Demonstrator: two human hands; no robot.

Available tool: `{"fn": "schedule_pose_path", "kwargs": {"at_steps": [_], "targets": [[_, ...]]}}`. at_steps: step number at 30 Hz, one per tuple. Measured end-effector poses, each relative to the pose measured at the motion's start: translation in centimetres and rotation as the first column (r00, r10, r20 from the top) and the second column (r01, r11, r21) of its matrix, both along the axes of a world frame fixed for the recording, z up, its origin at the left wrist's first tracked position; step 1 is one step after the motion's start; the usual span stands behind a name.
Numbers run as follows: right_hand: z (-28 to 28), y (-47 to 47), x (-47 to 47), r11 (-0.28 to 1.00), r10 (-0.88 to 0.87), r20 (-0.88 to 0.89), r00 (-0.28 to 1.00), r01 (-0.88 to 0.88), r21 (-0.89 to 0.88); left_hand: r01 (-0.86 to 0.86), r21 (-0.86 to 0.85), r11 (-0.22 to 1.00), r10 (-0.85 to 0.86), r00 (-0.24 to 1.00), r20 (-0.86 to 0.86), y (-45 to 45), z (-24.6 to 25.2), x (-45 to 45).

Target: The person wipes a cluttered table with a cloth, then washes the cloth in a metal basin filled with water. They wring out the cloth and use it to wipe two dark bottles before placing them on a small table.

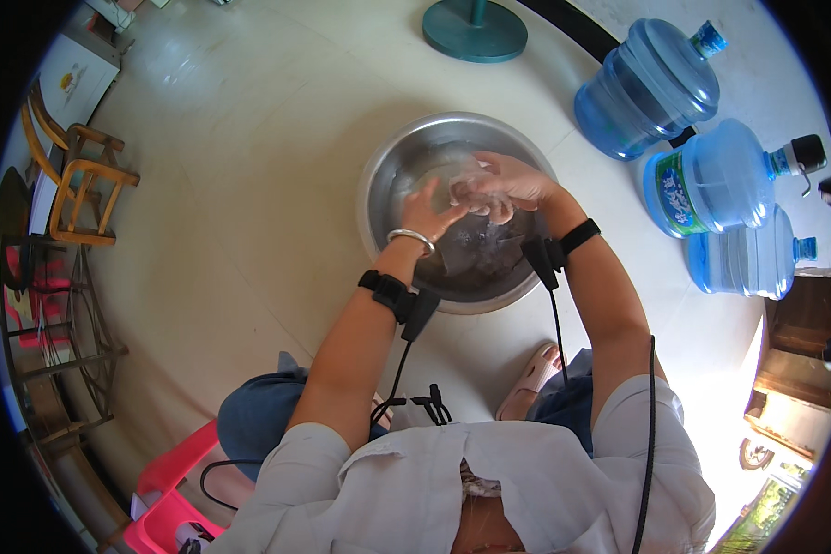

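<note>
A wide stainless steel basin (457, 119) stands on the floor in front of me, with water (467, 239) in it that shows small bubbles or glints. My right hand (509, 181) is at the basin's far right side, its fingers closed on a crumpled, translucent whitish sheet (481, 201). Whether the sheet is wet plastic or thin cloth, I cannot tell. Just left of it, my left hand (429, 211) hovers over the basin, thumb and fingers spread. Motion blurs its fingertips, and contact with the sheet is unclear. Something darker and flat (502, 256) lies in the water, indistinct.
Several large blue water bottles (713, 180) stand to the right. A round green stand base (476, 31) is at the far side. Wooden chair (90, 180) on the left, pink plastic chair (173, 478) at lower left. Black cables (557, 332) hang from my wrist straps.
</note>
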State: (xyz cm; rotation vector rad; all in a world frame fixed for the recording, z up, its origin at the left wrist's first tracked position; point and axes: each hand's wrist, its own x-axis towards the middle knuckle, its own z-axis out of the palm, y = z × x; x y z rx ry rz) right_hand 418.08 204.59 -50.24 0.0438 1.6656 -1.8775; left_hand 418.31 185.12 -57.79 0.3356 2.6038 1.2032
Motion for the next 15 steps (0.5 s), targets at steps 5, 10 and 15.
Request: {"fn": "schedule_pose_path", "kwargs": {"at_steps": [5,10,15], "targets": [[1.0,0.0,0.7,0.968,0.172,-0.284,0.943,-0.107,0.229,-0.233,0.348,0.908,0.078,0.911,0.404,0.4,-1.9,0.4],[-0.3,2.5,0.6,0.323,0.466,-0.234,0.853,0.082,0.943,-0.647,0.638,0.418,0.116,0.734,0.669,-0.2,-0.6,-1.1],[-0.6,2.0,1.3,0.968,-0.245,-0.006,0.969,0.245,-0.053,-0.315,0.605,0.731,-0.055,0.857,0.512,-1.8,3.2,-1.6]]}}
